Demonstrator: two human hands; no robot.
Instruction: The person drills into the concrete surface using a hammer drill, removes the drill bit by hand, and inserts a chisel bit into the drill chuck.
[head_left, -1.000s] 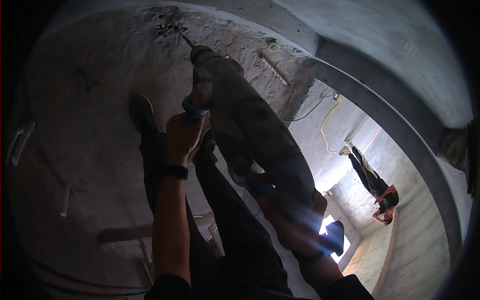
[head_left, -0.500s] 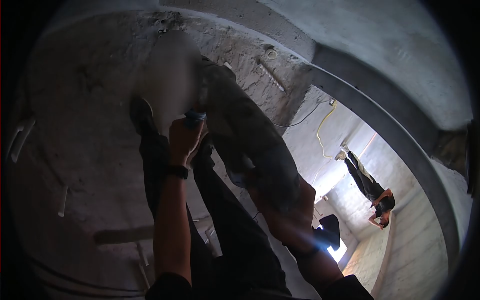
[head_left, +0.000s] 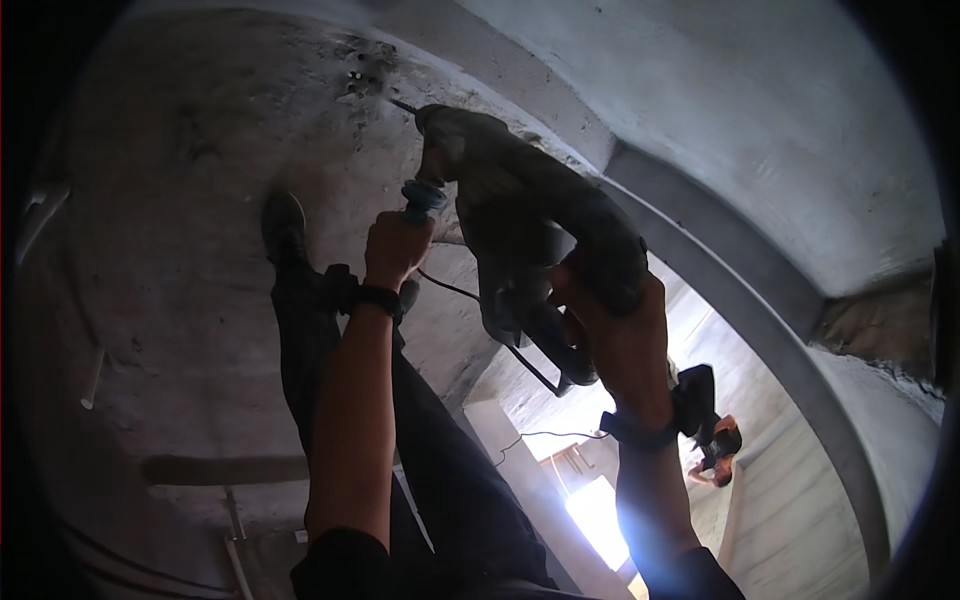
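A large dark power drill point(head_left: 530, 190) points up and left, its bit point(head_left: 403, 106) close to a rough patch with small holes point(head_left: 356, 80) in the concrete. Whether the tip touches the surface I cannot tell. My left hand point(head_left: 398, 246) is closed round the blue-grey side handle point(head_left: 423, 196) near the drill's front. At the rear, my right hand point(head_left: 622, 330) grips the drill's back handle. A dark cable point(head_left: 535, 372) hangs beside the tool. Dark bands circle both my wrists.
My legs and a shoe point(head_left: 284, 225) show below the drill. Another person point(head_left: 720, 445) is in the bright space at the right, partly hidden by my wrist gear. A grey beam point(head_left: 720, 235) curves across the right. White pipe pieces point(head_left: 92, 380) are at the left.
The drill and both hands have shifted right, with its rear end higher in view. The bit shows again after a blur. The view has turned, and the other person appears lower and more hidden.
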